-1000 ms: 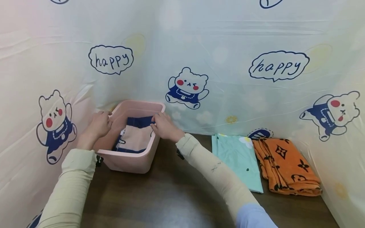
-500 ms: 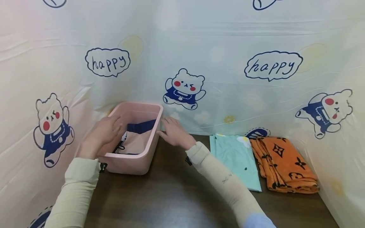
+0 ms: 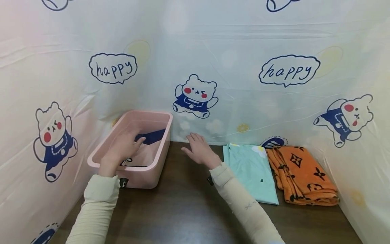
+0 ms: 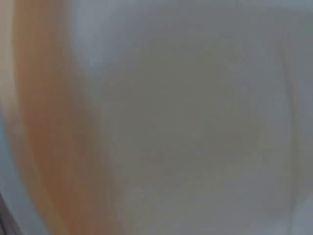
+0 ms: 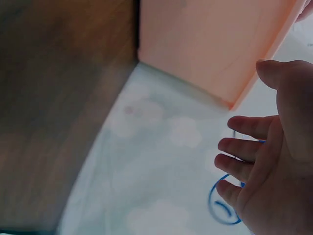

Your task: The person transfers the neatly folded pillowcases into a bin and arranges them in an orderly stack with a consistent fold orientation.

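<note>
A pink plastic bin [image 3: 163, 150] stands at the left of the table against the printed curtain. Inside it lies a folded cloth, with a navy part [image 3: 154, 136] and a pale pink part [image 3: 149, 154]. My left hand [image 3: 123, 147] is over the bin's opening, slightly blurred, its thumb pointing toward the cloth; nothing is seen in its grasp. To the right of the bin, apart from it, my right hand [image 3: 199, 149] is raised with fingers spread and holds nothing. The right wrist view shows that palm [image 5: 274, 161] near the bin's side [image 5: 210, 44]. The left wrist view is too blurred to read.
A folded mint-green cloth [image 3: 250, 176] and a folded orange blanket [image 3: 304, 176] with black motifs lie side by side on the right of the dark wooden table [image 3: 176, 210]. A curtain [image 3: 231, 67] printed with bears encloses the back and sides.
Both hands have let go of the bin's rim. My left hand has moved right over the opening, while the right has drawn away to the right. The cloth's navy part now slants.
</note>
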Tool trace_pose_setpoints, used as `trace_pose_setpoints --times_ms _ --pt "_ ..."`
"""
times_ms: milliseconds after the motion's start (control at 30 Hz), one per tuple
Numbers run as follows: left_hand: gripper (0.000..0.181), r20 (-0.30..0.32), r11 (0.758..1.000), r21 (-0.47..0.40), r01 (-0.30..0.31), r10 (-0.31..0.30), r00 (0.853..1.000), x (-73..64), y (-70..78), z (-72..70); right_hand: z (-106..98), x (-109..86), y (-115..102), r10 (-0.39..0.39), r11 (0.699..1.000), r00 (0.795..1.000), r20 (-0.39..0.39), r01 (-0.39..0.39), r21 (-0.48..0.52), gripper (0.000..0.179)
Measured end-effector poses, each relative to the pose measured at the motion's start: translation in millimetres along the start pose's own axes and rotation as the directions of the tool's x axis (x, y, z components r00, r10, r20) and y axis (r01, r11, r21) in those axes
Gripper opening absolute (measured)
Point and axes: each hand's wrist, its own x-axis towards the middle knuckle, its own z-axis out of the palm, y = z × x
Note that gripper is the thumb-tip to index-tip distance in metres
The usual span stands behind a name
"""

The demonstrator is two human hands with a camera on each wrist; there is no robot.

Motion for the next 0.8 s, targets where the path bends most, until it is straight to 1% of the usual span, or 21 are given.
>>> trace_pose_setpoints --times_ms 100,200,267,400,500,567,633,700,767,800 --pt "0.047 0.079 0.998 -0.001 0.062 -0.062 0.995 2.4 12.0 8.2 9.6 -11.9 11.6 0.037 0.999 0.999 0.031 -0.037 0.001 0.070" --pt "0.050 0.111 0.996 0.008 0.084 -0.084 0.990 5.5 26.4 17.4 16.8 -24.5 24.1 0.063 0.998 0.997 0.052 -0.063 0.006 0.069" --pt "0.049 0.108 0.997 0.018 0.075 -0.076 0.991 7.5 36.4 24.3 19.5 -33.2 33.2 0.076 0.997 0.996 0.055 -0.077 0.011 0.069" --pt "0.051 0.117 0.993 0.062 0.099 -0.106 0.988 8.1 58.0 35.6 21.3 -49.1 53.4 0.097 0.995 0.994 0.053 -0.098 0.016 0.066" --pt "0.052 0.108 0.986 0.133 0.101 -0.116 0.987 7.5 74.1 41.9 20.1 -60.5 69.2 0.108 0.993 0.993 0.046 -0.110 0.036 0.063" --pt "0.052 0.078 0.980 0.188 0.064 -0.080 0.994 7.7 85.4 46.1 19.1 -68.4 79.6 0.119 0.992 0.992 0.047 -0.121 0.045 0.061" --pt "0.050 0.055 0.973 0.230 0.012 -0.025 0.998 7.9 97.9 51.6 17.7 -76.8 90.1 0.130 0.989 0.990 0.047 -0.133 0.065 0.060" --pt "0.048 0.031 0.968 0.245 -0.051 0.044 0.999 8.0 111.6 59.1 16.9 -85.7 101.2 0.141 0.986 0.989 0.039 -0.144 0.081 0.058" --pt "0.044 0.029 0.967 0.231 -0.108 0.104 0.994 7.8 125.5 69.3 16.5 -93.9 112.7 0.150 0.984 0.989 0.016 -0.150 0.093 0.056" --pt "0.043 0.039 0.967 0.221 -0.129 0.124 0.992 8.0 131.8 75.9 15.6 -97.8 117.8 0.158 0.982 0.987 0.006 -0.158 0.099 0.054"
